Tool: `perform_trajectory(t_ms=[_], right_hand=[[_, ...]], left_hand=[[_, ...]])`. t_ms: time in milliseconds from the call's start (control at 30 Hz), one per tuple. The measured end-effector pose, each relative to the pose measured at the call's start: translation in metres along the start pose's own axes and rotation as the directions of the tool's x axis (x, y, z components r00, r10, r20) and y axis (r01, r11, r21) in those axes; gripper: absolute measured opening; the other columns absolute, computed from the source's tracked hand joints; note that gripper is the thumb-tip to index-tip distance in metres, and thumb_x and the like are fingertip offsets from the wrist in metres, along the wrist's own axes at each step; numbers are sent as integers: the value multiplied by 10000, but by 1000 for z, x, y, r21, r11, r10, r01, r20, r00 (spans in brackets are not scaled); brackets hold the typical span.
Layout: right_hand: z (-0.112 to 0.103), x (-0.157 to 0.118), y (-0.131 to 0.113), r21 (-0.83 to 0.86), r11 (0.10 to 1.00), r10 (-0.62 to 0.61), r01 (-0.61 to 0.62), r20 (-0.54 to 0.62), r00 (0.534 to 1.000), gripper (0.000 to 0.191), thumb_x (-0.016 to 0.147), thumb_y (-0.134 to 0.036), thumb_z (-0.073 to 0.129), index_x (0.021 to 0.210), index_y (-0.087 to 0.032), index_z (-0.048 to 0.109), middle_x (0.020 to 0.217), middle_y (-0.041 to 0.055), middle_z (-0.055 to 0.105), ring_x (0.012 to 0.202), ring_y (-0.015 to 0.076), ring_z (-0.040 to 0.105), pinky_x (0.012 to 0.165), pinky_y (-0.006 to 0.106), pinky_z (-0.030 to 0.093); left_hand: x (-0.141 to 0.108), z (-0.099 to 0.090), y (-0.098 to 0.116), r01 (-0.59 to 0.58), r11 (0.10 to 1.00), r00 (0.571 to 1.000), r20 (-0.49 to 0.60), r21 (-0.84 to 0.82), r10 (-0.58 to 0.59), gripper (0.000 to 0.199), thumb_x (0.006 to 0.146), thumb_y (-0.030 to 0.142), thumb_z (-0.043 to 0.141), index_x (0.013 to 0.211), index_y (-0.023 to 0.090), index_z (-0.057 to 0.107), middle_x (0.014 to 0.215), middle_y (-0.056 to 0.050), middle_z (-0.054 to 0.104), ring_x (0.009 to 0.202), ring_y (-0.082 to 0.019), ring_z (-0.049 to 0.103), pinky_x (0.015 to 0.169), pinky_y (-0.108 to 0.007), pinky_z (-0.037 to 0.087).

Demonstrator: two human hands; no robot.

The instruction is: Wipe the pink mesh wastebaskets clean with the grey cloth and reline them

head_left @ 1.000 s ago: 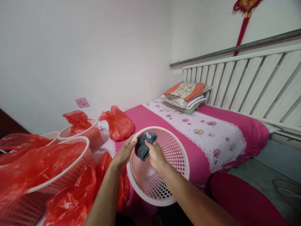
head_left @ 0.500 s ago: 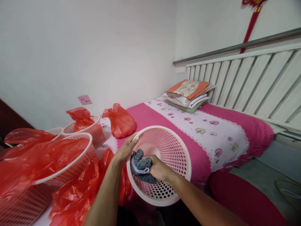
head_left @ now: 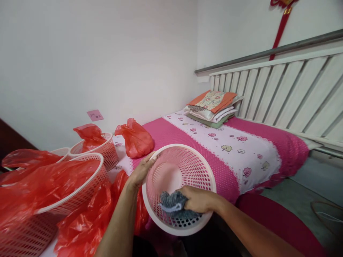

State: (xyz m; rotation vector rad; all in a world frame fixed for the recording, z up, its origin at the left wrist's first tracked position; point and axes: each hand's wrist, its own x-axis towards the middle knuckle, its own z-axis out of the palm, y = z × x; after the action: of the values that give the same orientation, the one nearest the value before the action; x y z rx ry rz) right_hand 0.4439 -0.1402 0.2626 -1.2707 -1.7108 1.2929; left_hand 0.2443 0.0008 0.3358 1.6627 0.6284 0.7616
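Note:
A pink plastic basket (head_left: 211, 171) with a pale rim and a mesh of holes is tilted so that its mouth faces me. My left hand (head_left: 142, 170) grips its rim at the upper left, thumb at the edge and the other fingers hidden outside. Inside the mouth, my right hand (head_left: 198, 200) is closed on a bunched grey cloth (head_left: 173, 201) with a light blue edge. The cloth lies against the lower inner wall. No other thing shows inside the basket.
Left of me stand several pink baskets (head_left: 100, 166) with red plastic bags (head_left: 64, 182). A filled red bag (head_left: 137, 139) sits on the bed (head_left: 211, 135) by the wall. Folded bedding (head_left: 211, 105) lies near the white headboard (head_left: 268, 89). At right is a dark red round stool (head_left: 276, 225).
My right hand has moved the cloth rightward along the basket's inside, from the left wall to the lower middle. My left hand keeps its hold on the rim.

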Motion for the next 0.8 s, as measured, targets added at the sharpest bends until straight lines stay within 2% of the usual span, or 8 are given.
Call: perform_trajectory(t_ms=[100, 200, 367, 467, 567, 667, 733, 800], right_hand=[[-17, 2, 9, 205, 970, 159, -129, -136, 978, 260, 609, -128, 594, 802, -197, 753, 674, -32, 719, 589, 147, 611, 533, 210, 402], [-19, 7, 12, 468, 882, 184, -57, -229, 956, 228, 635, -212, 664, 842, -180, 753, 728, -12, 744, 631, 153, 640, 576, 215, 456], [12, 11, 9, 524, 849, 95, -74, -13, 995, 353, 647, -297, 845, 979, -184, 803, 921, 18, 801, 803, 182, 709, 795, 285, 547], [15, 13, 2, 422, 902, 76, -96, 64, 995, 291, 663, -248, 825, 946, -183, 817, 880, 10, 798, 776, 183, 698, 793, 295, 544], [-4, 19, -14, 124, 987, -95, 100, -49, 994, 181, 760, -204, 733, 922, -193, 812, 905, 24, 802, 815, 206, 706, 824, 322, 536], [-31, 32, -33, -251, 895, -400, 369, -82, 913, 111, 806, -174, 705, 851, -225, 793, 976, 37, 797, 915, 225, 696, 913, 347, 508], [-45, 44, -38, -386, 808, -497, 445, -42, 867, 105, 794, -152, 715, 781, -241, 770, 981, 38, 792, 1019, 242, 679, 1016, 377, 466], [-55, 54, -30, -439, 763, -529, 474, -3, 849, 157, 748, -90, 717, 727, -244, 742, 1004, 46, 794, 1142, 254, 653, 1124, 409, 391]], left_hand=[[1, 0, 1, -5, 1000, 1000, -20, 10, 5, 592, 868, 585, 710, 1360, 256, 708, 1487, -74, 670, 1396, -334, 586, 1251, -494, 365], [3, 1, 1, -13, 1000, 1000, -13, 21, 13, 599, 867, 593, 705, 1361, 254, 707, 1497, -76, 661, 1426, -333, 558, 1256, -500, 360], [2, 3, 3, 8, 1000, 1000, -11, -26, -8, 603, 860, 584, 720, 1356, 242, 705, 1508, -85, 651, 1436, -333, 551, 1260, -512, 352], [1, 4, 5, 17, 999, 999, -33, -33, -18, 611, 841, 596, 737, 1341, 244, 717, 1481, -88, 673, 1420, -341, 567, 1263, -520, 342], [1, 6, 6, 14, 999, 999, -38, -29, -15, 627, 831, 609, 741, 1335, 237, 721, 1467, -94, 683, 1419, -348, 565, 1253, -523, 354], [2, 5, 5, -2, 1000, 1000, -21, -15, 2, 612, 833, 592, 742, 1324, 227, 725, 1458, -95, 690, 1410, -348, 567, 1240, -520, 373], [3, 5, 3, -2, 1000, 1000, -23, -24, 1, 583, 841, 573, 738, 1313, 230, 727, 1447, -88, 699, 1417, -344, 559, 1235, -509, 380], [4, 3, 1, -2, 999, 1000, -30, -40, 1, 562, 851, 557, 732, 1305, 226, 724, 1453, -89, 695, 1435, -344, 541, 1234, -502, 382]])
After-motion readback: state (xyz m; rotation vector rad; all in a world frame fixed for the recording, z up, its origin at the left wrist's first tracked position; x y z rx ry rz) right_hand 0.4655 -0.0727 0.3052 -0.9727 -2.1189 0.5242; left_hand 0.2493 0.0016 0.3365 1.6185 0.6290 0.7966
